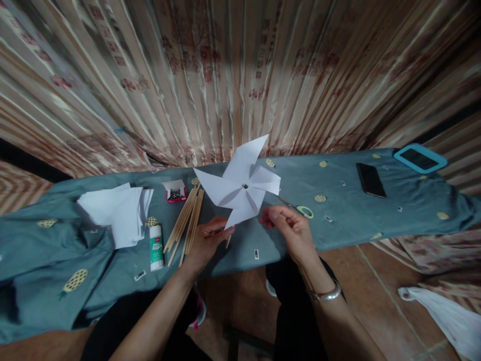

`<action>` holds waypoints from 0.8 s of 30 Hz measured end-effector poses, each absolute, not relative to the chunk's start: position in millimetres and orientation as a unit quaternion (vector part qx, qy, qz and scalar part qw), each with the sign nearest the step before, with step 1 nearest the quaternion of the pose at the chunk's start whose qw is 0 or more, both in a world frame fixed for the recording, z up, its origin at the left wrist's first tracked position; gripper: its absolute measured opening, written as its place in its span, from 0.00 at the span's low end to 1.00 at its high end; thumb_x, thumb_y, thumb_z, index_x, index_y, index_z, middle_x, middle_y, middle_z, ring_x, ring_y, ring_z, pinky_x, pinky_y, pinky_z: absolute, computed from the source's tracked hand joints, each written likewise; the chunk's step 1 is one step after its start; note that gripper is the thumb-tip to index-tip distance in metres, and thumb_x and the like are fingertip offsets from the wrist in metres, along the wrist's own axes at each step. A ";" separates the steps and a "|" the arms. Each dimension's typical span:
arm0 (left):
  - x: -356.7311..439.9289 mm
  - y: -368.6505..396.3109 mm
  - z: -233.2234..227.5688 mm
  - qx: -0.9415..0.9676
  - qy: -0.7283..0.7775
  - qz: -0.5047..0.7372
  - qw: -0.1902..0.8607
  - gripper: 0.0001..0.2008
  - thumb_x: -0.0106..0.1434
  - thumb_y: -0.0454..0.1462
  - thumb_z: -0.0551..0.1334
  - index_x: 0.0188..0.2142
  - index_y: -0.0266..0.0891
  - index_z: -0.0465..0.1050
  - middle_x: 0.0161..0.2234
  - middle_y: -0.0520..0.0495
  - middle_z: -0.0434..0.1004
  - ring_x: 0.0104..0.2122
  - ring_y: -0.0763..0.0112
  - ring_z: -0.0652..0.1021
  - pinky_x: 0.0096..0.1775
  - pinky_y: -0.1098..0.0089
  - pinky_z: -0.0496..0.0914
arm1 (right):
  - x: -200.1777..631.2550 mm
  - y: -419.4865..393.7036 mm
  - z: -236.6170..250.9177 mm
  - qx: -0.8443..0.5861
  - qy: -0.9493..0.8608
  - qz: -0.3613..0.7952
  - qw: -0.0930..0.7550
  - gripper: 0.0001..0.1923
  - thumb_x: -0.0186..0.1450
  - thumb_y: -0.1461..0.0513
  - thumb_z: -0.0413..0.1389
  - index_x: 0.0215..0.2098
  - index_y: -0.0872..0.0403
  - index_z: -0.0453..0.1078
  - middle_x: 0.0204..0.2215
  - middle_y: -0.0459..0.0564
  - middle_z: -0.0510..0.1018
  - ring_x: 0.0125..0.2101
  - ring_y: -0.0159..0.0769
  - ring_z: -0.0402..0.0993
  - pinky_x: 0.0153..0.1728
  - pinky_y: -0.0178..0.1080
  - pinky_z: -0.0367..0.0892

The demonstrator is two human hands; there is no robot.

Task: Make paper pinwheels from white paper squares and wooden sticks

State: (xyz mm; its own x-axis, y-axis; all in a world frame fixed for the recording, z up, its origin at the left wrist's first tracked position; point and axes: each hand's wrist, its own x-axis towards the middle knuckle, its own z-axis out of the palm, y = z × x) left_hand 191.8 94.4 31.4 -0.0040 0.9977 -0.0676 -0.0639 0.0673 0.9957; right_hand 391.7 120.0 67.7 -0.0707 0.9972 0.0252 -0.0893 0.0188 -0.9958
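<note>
White paper pinwheel (240,186) held up over the bench (338,220).

Left hand (206,241) has its fingers pinched on the pinwheel's stick at the lower blade; right hand (289,231) sits just beside the right blade, fingers curled loosely together, touching or not I cannot tell. Spare sticks (188,220), glue stick (156,246) and paper sheets (116,213) lie left.

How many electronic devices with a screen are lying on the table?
2. A black phone lies flat on the right part of the table. A device in a turquoise case lies at the far right corner. Others may be hidden under the white paper sheets.
</note>
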 end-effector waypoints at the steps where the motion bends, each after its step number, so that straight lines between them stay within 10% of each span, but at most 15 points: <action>1: 191.0 94.3 30.6 0.465 0.502 0.499 0.531 0.12 0.51 0.45 0.70 0.25 0.38 0.80 0.25 0.49 0.72 0.28 0.71 0.69 0.31 0.71 0.63 | 395.8 120.0 69.5 -0.474 -0.503 0.485 0.536 0.11 0.59 0.52 0.63 0.31 0.52 0.77 0.24 0.46 0.81 0.25 0.33 0.75 0.29 0.36 0.71; 7: 188.4 91.9 24.9 0.486 0.506 0.478 0.528 0.09 0.54 0.43 0.68 0.29 0.38 0.82 0.26 0.50 0.72 0.30 0.71 0.70 0.33 0.71 0.62 | 413.0 127.5 72.9 -0.527 -0.528 0.261 0.613 0.13 0.60 0.57 0.63 0.42 0.52 0.75 0.39 0.50 0.82 0.37 0.35 0.77 0.41 0.40 0.71; 24: 186.0 91.2 22.2 0.432 0.536 0.497 0.528 0.11 0.51 0.41 0.70 0.33 0.39 0.83 0.33 0.44 0.84 0.35 0.61 0.79 0.41 0.65 0.71 | 385.5 118.5 70.4 -0.498 -0.467 0.467 0.561 0.10 0.53 0.56 0.66 0.29 0.53 0.77 0.18 0.43 0.77 0.19 0.29 0.71 0.23 0.33 0.68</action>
State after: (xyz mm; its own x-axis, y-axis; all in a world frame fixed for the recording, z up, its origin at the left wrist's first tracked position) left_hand 186.0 91.2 22.2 -0.0698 0.9881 -0.1371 -0.0618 0.1329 0.9892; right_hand 385.5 118.5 70.4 0.1269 0.9901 0.0595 -0.0586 0.0674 -0.9960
